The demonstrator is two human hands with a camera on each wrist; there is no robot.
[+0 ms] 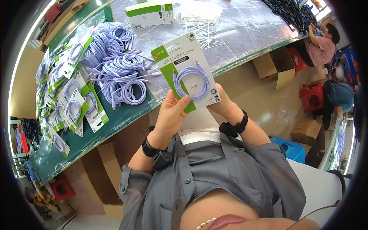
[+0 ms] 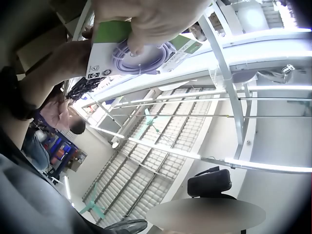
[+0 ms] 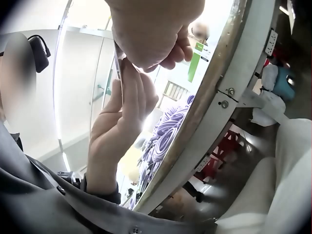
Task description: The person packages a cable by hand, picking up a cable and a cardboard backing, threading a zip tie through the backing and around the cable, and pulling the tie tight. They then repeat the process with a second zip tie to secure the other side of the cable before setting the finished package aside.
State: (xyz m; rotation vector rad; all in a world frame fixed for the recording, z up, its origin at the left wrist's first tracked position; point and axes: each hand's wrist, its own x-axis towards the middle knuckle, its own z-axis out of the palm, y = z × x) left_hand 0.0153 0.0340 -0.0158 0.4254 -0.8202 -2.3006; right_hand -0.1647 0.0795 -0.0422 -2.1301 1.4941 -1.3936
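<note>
A printed card (image 1: 170, 63) with a coiled lilac cable (image 1: 191, 82) on its front is held up at the centre of the head view, tilted a little. The left hand (image 1: 171, 115) pinches its lower left edge, thumb on the front. At the lower right edge is the right hand (image 1: 223, 102), its fingers mostly hidden behind the card. In the left wrist view the left hand (image 2: 151, 22) grips the card (image 2: 105, 56) over the coil. The right wrist view shows the card edge-on, with the right hand (image 3: 151, 34) and the left hand (image 3: 119, 122) beside it.
Loose lilac cables (image 1: 122, 65) lie heaped on the table (image 1: 245, 30), left of the card. Further left is a pile of carded cables (image 1: 73, 92). A green and white box (image 1: 149, 17) and white ties (image 1: 199, 23) are at the back. An open carton (image 1: 274, 67) stands beyond the table edge.
</note>
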